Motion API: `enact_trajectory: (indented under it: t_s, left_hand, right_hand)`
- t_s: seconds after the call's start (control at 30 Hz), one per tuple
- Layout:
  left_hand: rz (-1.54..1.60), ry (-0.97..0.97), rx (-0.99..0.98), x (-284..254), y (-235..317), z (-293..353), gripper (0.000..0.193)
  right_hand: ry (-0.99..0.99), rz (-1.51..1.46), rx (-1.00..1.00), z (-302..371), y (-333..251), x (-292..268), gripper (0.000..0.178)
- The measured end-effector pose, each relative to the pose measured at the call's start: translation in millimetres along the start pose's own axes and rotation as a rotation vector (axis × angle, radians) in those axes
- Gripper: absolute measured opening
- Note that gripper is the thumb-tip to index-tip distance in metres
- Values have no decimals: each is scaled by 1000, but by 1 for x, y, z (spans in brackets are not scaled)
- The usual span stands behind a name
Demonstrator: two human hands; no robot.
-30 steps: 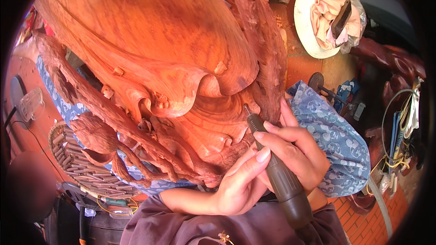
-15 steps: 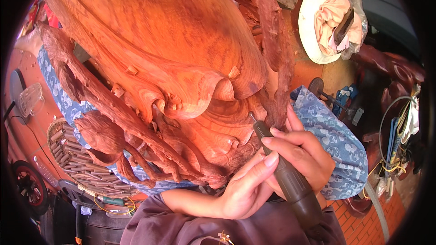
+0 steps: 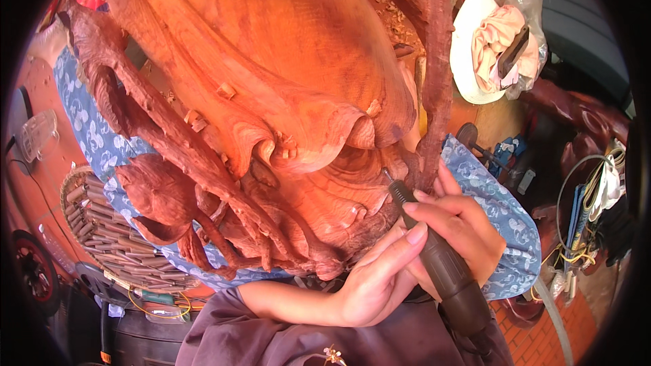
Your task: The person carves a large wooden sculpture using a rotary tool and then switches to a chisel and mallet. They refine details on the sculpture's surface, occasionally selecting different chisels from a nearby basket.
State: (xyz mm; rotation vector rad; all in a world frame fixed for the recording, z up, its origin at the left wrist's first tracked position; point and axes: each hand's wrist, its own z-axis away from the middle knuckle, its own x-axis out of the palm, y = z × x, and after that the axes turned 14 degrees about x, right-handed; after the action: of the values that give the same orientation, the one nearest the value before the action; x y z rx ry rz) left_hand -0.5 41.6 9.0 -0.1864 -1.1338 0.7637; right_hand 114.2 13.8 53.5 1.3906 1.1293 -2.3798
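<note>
A large reddish-brown wood carving [image 3: 291,81] with smooth flowing folds and gnarled branches lies in front of me. My right hand [image 3: 471,230] grips a dark rotary carving handpiece [image 3: 444,274], held at a slant. Its thin metal bit points up and left at the carved folds near the lower right; I cannot tell whether it touches the wood. Against the handpiece's left side presses the thumb of my left hand [image 3: 380,278], whose other fingers curl beneath and are partly hidden. My left forearm crosses my lap below the carving.
On the left, a woven basket [image 3: 102,251] holds several slim brown cylinders. A white sun hat [image 3: 468,47] and a plastic bag lie at the upper right. Blue patterned cloth [image 3: 502,244] shows on both sides of the carving. Cables and tools [image 3: 580,217] crowd the right.
The carving appears shifted and turned slightly to the right in view. Both hands and the handpiece moved a little right with it; the grip is the same.
</note>
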Motion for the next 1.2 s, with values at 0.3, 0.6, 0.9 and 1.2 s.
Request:
enact_trajectory:
  t_s: [0.3, 0.6, 0.9, 1.2]
  left_hand:
    - [-16, 58, 9, 11, 3, -5, 44]
    - [16, 14, -29, 10, 6, -7, 45]
    - [27, 0, -20, 9, 2, -4, 45]
    - [111, 2, -6, 5, 7, -9, 44]
  right_hand:
    - [-50, 60, 42, -3, -9, -2, 31]
    - [-11, 103, 15, -3, -9, 1, 34]
    - [-50, 90, 16, -1, -8, -4, 35]
    - [-84, 184, 5, -8, -18, 0, 39]
